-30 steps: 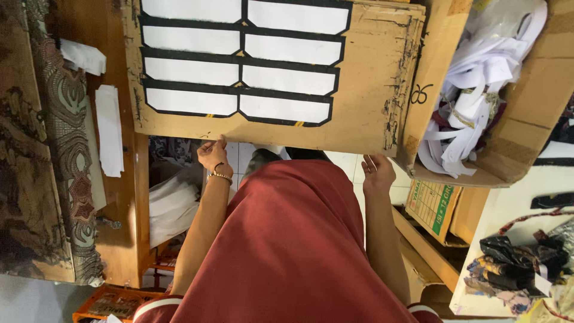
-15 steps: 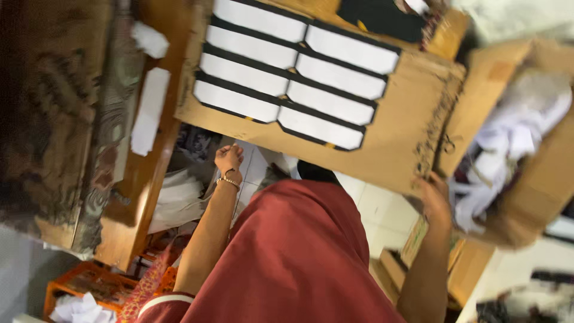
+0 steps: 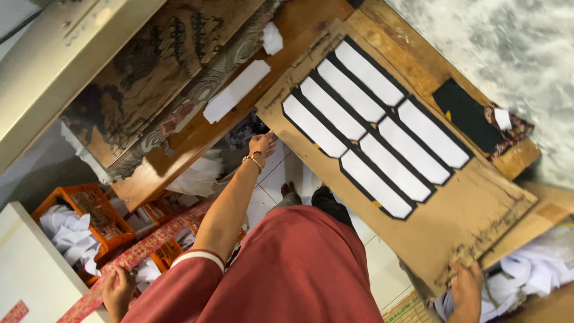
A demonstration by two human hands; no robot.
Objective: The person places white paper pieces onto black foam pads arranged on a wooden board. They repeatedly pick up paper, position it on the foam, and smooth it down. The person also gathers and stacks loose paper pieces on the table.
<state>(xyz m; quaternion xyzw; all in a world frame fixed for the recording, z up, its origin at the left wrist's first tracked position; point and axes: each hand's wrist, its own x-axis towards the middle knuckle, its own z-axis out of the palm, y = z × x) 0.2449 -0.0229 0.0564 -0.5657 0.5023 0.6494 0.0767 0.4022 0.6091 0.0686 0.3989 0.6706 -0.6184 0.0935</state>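
A big brown cardboard board (image 3: pixel 478 209) carries several white rectangles (image 3: pixel 371 119) framed in black. It lies tilted over a wooden table (image 3: pixel 299 24). My left hand (image 3: pixel 262 146), with a bead bracelet on the wrist, curls its fingers at the board's near edge close to its left corner. At the bottom right, my right hand (image 3: pixel 465 286) grips the board's torn corner. My red shirt (image 3: pixel 293 269) fills the lower middle.
Patterned brown cloth (image 3: pixel 155 78) and white paper strips (image 3: pixel 236 91) lie on the table. Orange crates (image 3: pixel 89 215) with white cloth stand on the floor at left. Another person's hand (image 3: pixel 116 290) holds a red patterned strip (image 3: pixel 143 248). A box of white cloth (image 3: pixel 538 275) sits at right.
The view has swung round, so the board now runs diagonally. Both hands stay at the board's near edge, the right one now at its torn corner.
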